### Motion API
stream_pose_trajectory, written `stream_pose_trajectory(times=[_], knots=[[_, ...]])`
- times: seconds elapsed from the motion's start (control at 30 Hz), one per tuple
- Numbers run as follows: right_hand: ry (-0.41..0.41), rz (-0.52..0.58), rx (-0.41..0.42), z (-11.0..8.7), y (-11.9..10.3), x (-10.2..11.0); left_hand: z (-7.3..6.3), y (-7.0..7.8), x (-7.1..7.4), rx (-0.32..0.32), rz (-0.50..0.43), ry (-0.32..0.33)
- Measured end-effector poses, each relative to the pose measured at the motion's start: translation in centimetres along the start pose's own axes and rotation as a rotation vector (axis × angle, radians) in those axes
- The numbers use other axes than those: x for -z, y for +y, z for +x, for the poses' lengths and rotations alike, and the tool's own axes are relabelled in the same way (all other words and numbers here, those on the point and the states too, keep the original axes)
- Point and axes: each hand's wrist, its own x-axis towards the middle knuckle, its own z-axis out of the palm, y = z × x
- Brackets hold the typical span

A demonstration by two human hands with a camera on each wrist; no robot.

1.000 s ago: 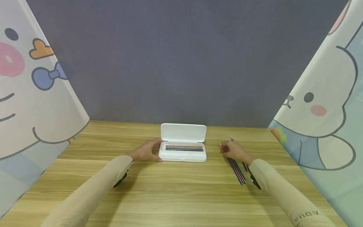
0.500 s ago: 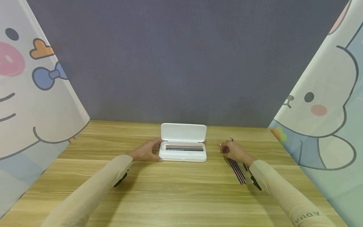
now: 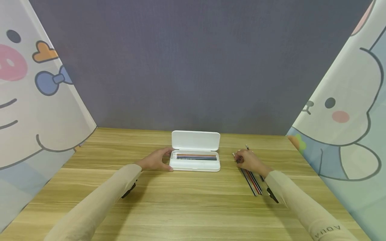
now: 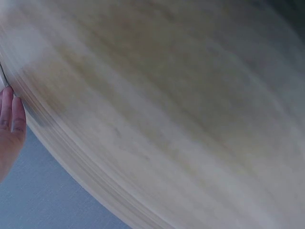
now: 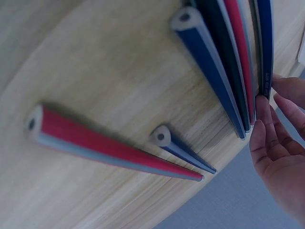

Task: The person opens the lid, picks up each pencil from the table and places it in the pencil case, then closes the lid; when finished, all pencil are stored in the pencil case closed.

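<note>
A white pencil case [image 3: 196,165] lies with its lid raised on the table. Inside, along the back, is a row of pencils [image 3: 196,157]. My left hand [image 3: 154,160] grips the case's left end, thumb at the front corner and fingers at the back corner. In the left wrist view, fingers [image 4: 18,117] touch an edge at the far left. My right hand [image 3: 251,162] pinches a dark blue pencil [image 5: 266,45] between thumb and fingers. Beside it lie a red pencil [image 5: 240,52], a dark green one [image 5: 223,52] and a blue one [image 5: 205,59].
Apart from that group, another red pencil [image 5: 114,147] and a blue pencil [image 5: 186,153] lie under the right wrist. A grey panel [image 3: 193,67] stands behind the wooden table [image 3: 181,207]. Printed cartoon panels flank both sides.
The pencil in my right fingers has shifted slightly left, so a gap shows between it and the others. My left hand and the case stay in place.
</note>
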Motion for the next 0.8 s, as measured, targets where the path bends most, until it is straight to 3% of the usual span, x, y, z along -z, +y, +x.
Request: stream_pose_trajectory(times=[0.43,0.8], knots=[[0.002,0.008,-0.020,0.17,-0.38,-0.20,0.06,-0.08,-0.05,0.018,0.001,0.005],[0.008,-0.007,-0.025,0.13,-0.84,-0.30,0.05,-0.13,-0.05,-0.012,0.013,0.006]])
